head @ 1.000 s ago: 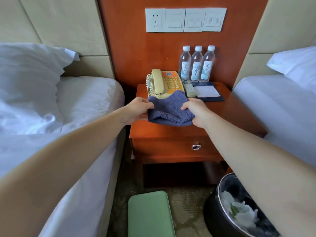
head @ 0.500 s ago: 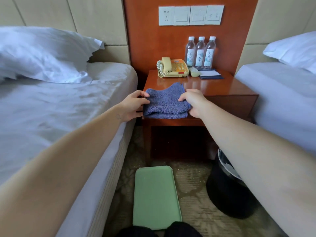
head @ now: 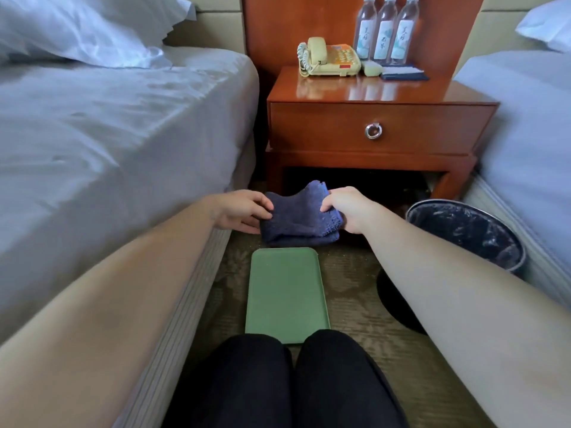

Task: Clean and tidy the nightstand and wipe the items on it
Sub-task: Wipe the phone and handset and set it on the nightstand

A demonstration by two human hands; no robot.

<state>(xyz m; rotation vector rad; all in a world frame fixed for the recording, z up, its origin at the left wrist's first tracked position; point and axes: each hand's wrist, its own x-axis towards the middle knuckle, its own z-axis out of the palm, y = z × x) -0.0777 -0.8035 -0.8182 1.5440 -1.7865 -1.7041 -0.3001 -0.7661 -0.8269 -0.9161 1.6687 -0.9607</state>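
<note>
So both hands are on the same thing here: the left hand (head: 241,211) pinches the left edge of a folded dark blue cloth (head: 299,217), thumb on top and fingers tucked under, and the right hand (head: 349,210) has its fingers curled round the right edge. The cloth sags a bit in the middle between them. It's down low, right in front of the dark gap under the nightstand (head: 324,128) and just past the far end of a green tray (head: 285,295) lying flat on the carpet (head: 355,304). Can't really tell if the cloth is resting on the floor or hanging just off it. The person's knees (head: 287,381) in black trousers sit at the near end of the tray. To the right there's a round waste bin (head: 469,230) with a dark liner, close by the right forearm. The nightstand drawer is closed, with a metal ring pull (head: 373,130). On top, at the back, sit a yellowish phone (head: 330,58), three water bottles (head: 384,29) in a row, a small pale remote-looking thing (head: 371,68) and a notepad (head: 403,74) in a dark holder. White-sheeted beds on both sides, the left bed (head: 108,118) with a rumpled pillow (head: 77,26).
</note>
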